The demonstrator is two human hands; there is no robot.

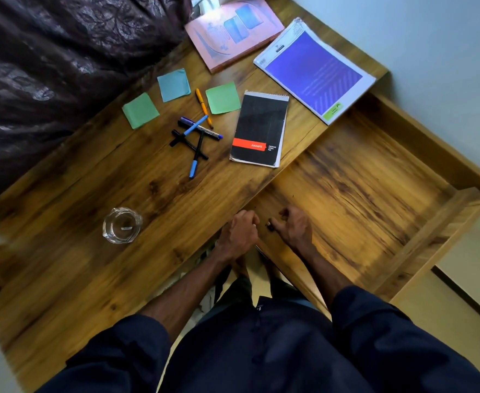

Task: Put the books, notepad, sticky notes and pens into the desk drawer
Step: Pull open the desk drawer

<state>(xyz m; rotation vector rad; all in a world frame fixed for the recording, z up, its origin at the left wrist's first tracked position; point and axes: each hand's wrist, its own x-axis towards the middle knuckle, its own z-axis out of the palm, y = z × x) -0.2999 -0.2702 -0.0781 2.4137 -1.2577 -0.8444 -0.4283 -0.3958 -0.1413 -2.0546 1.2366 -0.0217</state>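
Drawer (360, 180) stands pulled out on the right side of the desk (91, 279), and I see both hands at its near left corner. My left hand (240, 231) sits at the edge of the desk top with its fingers curled into a loose fist, nothing showing in it. My right hand (292, 226) hangs over the drawer floor, fingers curled too, with a small dark thing just beside the thumb; I cannot tell whether it pinches it. Everything to be put away lies on the desk top. A pink book (233, 32) lies at the far edge, a purple book (314, 69) to its right with one corner reaching the drawer side. A black notepad (258, 130) lies nearer, just beside the drawer. Left of it are three sticky notes: a green one (223, 97), a blue one (174, 85) and another green one (140, 110). An orange pen (203, 107) lies between the blue note and the first green one, touching a crossed heap of pens (194, 137). A glass (122, 225) stands at near left, and a dark curtain (48, 66) hangs at far left.
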